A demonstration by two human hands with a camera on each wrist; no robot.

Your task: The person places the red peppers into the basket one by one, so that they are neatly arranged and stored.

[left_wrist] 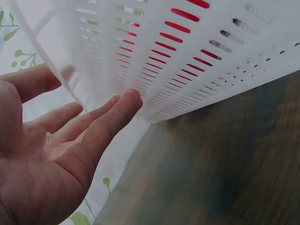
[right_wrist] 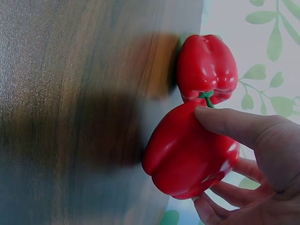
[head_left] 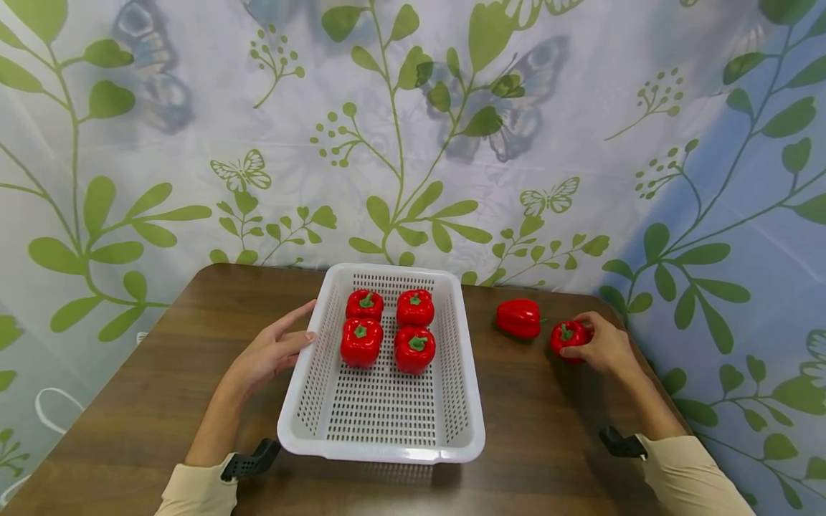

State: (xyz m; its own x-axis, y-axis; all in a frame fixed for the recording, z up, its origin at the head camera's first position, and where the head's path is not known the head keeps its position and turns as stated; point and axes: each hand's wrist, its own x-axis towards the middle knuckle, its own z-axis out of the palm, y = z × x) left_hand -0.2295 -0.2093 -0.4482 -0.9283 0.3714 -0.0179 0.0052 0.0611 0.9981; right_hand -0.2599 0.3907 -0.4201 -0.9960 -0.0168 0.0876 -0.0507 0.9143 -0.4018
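A white perforated plastic basket [head_left: 381,450] stands mid-table with several red bell peppers [head_left: 415,350] grouped toward its far end, green stems up. My left hand [head_left: 274,351] is at the basket's left side, fingers fairly straight, thumb at the rim; in the left wrist view the fingertips [left_wrist: 133,96] meet the slotted wall. On the right, my right hand [head_left: 603,344] grips a red bell pepper [right_wrist: 187,154] between thumb and fingers. Another red bell pepper [head_left: 518,319] lies on its side just left of it, its stem pointing toward the held one.
The brown wooden table [head_left: 535,430] carries the basket and loose peppers. Behind it hangs a pale curtain [head_left: 310,129] with green leaves and butterflies, close along the back and right edges. A white cord [head_left: 48,408] shows at the far left.
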